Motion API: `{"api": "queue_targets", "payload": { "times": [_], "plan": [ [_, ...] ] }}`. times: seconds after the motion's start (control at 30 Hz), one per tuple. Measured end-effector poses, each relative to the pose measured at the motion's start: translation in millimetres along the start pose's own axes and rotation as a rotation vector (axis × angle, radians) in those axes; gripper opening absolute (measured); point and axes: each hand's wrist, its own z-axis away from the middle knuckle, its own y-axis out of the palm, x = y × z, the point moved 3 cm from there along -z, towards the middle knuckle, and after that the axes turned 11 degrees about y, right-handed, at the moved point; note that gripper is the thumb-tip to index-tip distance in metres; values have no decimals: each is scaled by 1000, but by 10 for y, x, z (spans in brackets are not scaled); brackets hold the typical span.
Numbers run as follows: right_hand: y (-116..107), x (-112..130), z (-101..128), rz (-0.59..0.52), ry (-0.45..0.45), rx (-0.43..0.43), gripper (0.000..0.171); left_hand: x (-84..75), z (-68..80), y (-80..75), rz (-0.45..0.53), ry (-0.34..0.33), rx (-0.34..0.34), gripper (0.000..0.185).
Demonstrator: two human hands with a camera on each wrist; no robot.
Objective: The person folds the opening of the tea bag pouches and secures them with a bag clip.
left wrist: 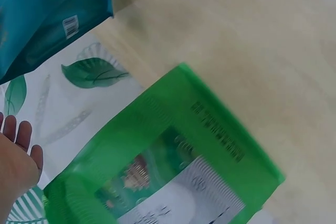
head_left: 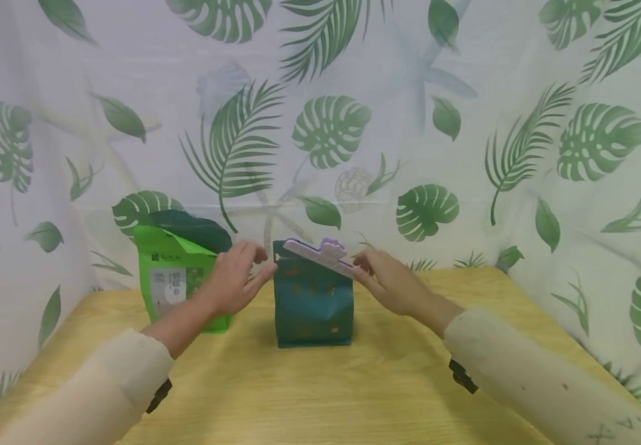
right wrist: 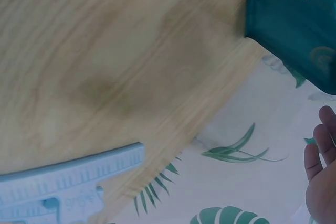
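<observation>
A teal packaging bag stands upright in the middle of the table. Slanting across its top is a purple bag-sealing clip, its left end higher than its right. The thumb and fingers of my right hand pinch the clip's lower right end. On the other side, my left hand is raised with relaxed fingers, thumb tip close to the bag's upper left corner. Behind that hand stands a bright green bag with a pale label, its top gaping. Both wrist views catch only part of each hand.
A pale blue sealing clip lies on the wooden table, seen in the right wrist view. A white cloth with green leaf prints hangs behind the table and along both sides.
</observation>
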Motion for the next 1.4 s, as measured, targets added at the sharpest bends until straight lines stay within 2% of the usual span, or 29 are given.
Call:
{"api": "queue_targets", "payload": {
  "times": [0.17,0.3,0.5,0.77,0.9,1.03,1.13,1.2,1.3,1.4],
  "plan": [
    [83,-88,99,-10,-21,9,31,48,122,113,76,-43,-12,28],
    [193,-164,168,-29,-47,11,24,70,202,208,163,-88,-48,24],
    [378,-258,250,-66,-25,41,25,78,311,382,268,-149,-81,24],
    [538,-226,339,-71,-63,14,22,19,395,582,343,-201,-65,25],
    [615,-224,413,-28,-39,27,23,11,436,673,359,-242,-39,27],
    [658,-212,444,32,-69,1,22,10,473,720,378,-277,-31,28],
    [669,-191,449,104,-124,-34,22,10,494,765,320,-258,7,30],
    [682,-183,451,162,-165,-55,22,2,514,803,202,-208,66,32],
    [705,-176,452,236,-244,-85,25,-26,540,857,-33,-109,152,39],
    [741,-180,452,295,-326,-115,29,-67,559,889,-197,-37,183,44]
  ]
}}
